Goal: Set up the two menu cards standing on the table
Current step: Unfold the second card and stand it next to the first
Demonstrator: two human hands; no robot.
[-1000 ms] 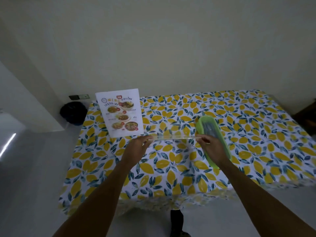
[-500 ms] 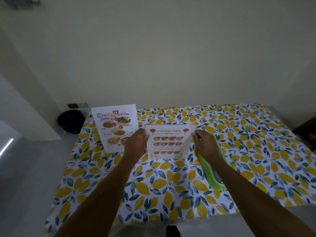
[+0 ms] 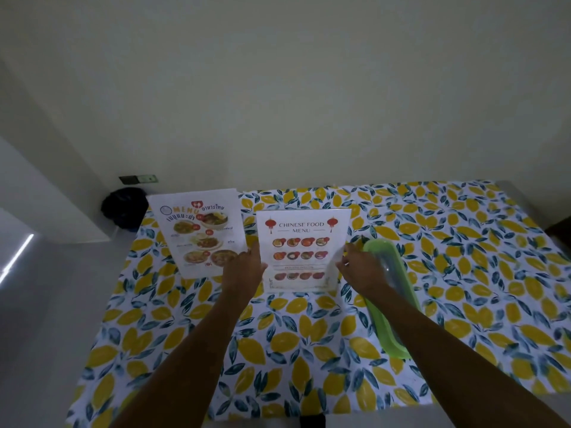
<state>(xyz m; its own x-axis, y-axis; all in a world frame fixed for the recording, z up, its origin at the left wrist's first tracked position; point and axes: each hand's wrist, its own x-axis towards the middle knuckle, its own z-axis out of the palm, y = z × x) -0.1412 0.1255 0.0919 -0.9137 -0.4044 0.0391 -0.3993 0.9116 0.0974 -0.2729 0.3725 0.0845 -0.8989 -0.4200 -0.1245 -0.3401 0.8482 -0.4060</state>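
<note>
Two menu cards stand upright on the table [image 3: 463, 273], which has a lemon-print cloth. The Thai menu card [image 3: 200, 233] is at the left, tilted slightly, with no hand on it. The Chinese food menu card [image 3: 301, 248] stands in the middle, facing me. My left hand [image 3: 244, 267] grips its left edge and my right hand [image 3: 358, 267] grips its right edge, both about halfway up the card. Its bottom edge rests on the cloth.
A long green lidded container [image 3: 392, 298] lies just right of the Chinese card, under my right forearm. A dark bag [image 3: 123, 208] sits on the floor by the wall past the table's left corner. A plain wall rises behind the table.
The Chinese card went from lying flat and edge-on between my hands to upright, and now stands on the cloth. The view has moved closer to the table.
</note>
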